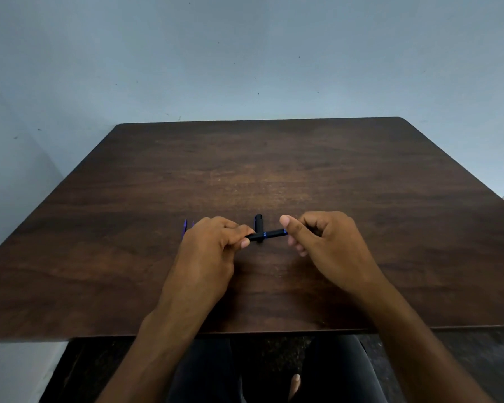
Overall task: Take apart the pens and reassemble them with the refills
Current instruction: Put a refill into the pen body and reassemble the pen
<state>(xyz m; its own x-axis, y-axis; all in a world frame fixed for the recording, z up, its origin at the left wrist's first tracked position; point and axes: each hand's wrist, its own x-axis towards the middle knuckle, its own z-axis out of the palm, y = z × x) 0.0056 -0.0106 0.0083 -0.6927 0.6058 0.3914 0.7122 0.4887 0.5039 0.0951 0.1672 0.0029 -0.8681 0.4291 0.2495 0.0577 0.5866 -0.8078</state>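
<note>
The left hand (pixel 213 245) is seen curled round one end of a black pen (pixel 266 235), thumb and fingertips pinching it so that it is held level just above the worktop (pixel 303 158), about midway along the near edge and a little in from it. The right hand (pixel 323 239) is brought up to the pen's other end; its fingers are loosely curled, the thumb raised, and the blue-tipped end is met at the fingertips — whether it is actually pinched or only touched cannot be told.

A blue ring is noted partway along the barrel, and that is judged to be the joint. The pen is reckoned light, stiff and smooth, so a slip under twisting is likely; a firm pinch on either side of the ring is advised, not at the very tips.

Behind the held pen, a second black piece (pixel 258 222) is seen lying on the worktop, pointing towards the far edge; cap or barrel cannot be made out. Just beyond the left hand, two thin blue refills (pixel 184 226) are laid side by side, partly hidden by the knuckles. These are judged slender and easily bent.
</note>
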